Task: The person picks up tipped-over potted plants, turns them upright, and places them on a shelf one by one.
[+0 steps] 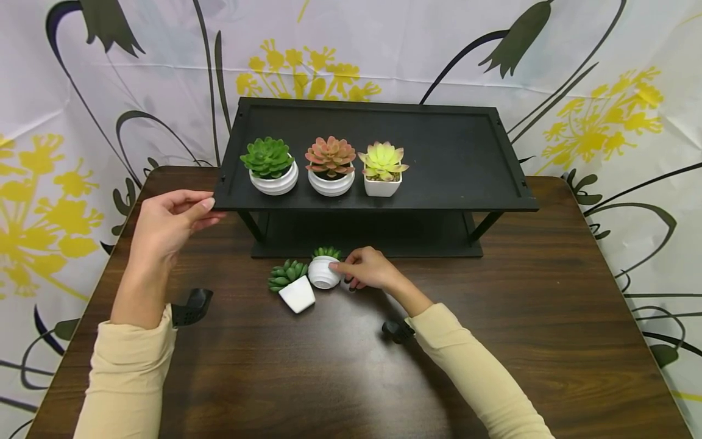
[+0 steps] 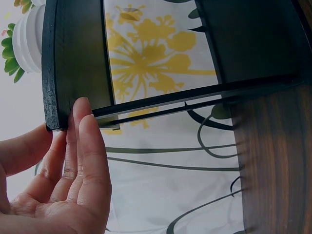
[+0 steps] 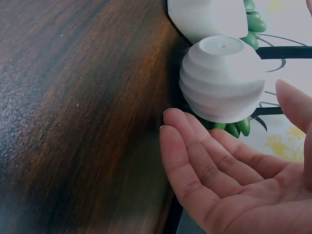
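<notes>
My left hand (image 1: 161, 228) pinches the front left corner of a black two-tier shelf (image 1: 455, 152), thumb above and fingers beneath the top board; the left wrist view shows this grip up close. On the table, a small potted succulent in a round ribbed white pot (image 1: 323, 273) lies tipped, its leaves toward the shelf. Beside that pot is my right hand (image 1: 372, 268), its fingers loosely bent. In the right wrist view a gap shows between the thumb and the ribbed pot (image 3: 222, 80); whether the fingertips touch it I cannot tell. Another tipped succulent in an angular white pot (image 1: 298, 295) lies just left.
Along the front left of the top board stand a green succulent (image 1: 269, 157), a reddish succulent (image 1: 330, 157) and a yellow-green succulent (image 1: 382, 161), all upright in white pots. The shelf stands at the back of a dark wooden table (image 1: 307, 378), before a floral cloth (image 1: 417, 49).
</notes>
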Demonstrator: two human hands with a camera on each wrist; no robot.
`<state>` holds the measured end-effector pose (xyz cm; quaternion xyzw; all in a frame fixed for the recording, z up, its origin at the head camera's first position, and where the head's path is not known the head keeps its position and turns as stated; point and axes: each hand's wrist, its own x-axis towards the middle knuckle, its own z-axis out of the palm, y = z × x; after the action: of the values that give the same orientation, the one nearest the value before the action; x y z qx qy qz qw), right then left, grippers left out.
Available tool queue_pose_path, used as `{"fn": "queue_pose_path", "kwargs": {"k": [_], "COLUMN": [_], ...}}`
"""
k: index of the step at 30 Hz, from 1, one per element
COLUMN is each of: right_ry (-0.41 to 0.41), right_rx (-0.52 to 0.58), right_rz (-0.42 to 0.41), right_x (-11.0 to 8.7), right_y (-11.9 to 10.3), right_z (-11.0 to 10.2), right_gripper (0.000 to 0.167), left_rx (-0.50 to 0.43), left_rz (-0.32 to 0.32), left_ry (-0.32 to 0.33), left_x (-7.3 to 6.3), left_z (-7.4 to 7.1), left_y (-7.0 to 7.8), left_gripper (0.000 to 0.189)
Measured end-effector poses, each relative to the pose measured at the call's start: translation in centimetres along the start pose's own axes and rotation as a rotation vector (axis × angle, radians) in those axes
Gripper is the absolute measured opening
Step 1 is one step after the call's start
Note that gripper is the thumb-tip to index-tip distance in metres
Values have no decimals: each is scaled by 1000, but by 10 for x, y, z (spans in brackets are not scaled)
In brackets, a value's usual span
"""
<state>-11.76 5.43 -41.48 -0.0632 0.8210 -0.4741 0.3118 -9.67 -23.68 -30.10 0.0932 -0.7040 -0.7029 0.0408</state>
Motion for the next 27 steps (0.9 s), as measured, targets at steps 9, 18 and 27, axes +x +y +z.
{"fn": "queue_pose_path", "kwargs": {"k": [9,18,27], "right_ry": [24,61,60], "right_rx": [-13,-7,-23], "right_rz": [5,41,32], "right_x": [5,8,10], "right_y": [-4,-6,-6], "right_z": [7,14,15], "right_gripper": [40,41,39], "left_rx": [31,1,-1], "left_rz": [1,13,11], "left_ry": [7,-6,-4], "left_x": [0,-1,-1], "left_z": [0,1,0], "left_y": [0,-1,0], "left_gripper": [13,16,16]}}
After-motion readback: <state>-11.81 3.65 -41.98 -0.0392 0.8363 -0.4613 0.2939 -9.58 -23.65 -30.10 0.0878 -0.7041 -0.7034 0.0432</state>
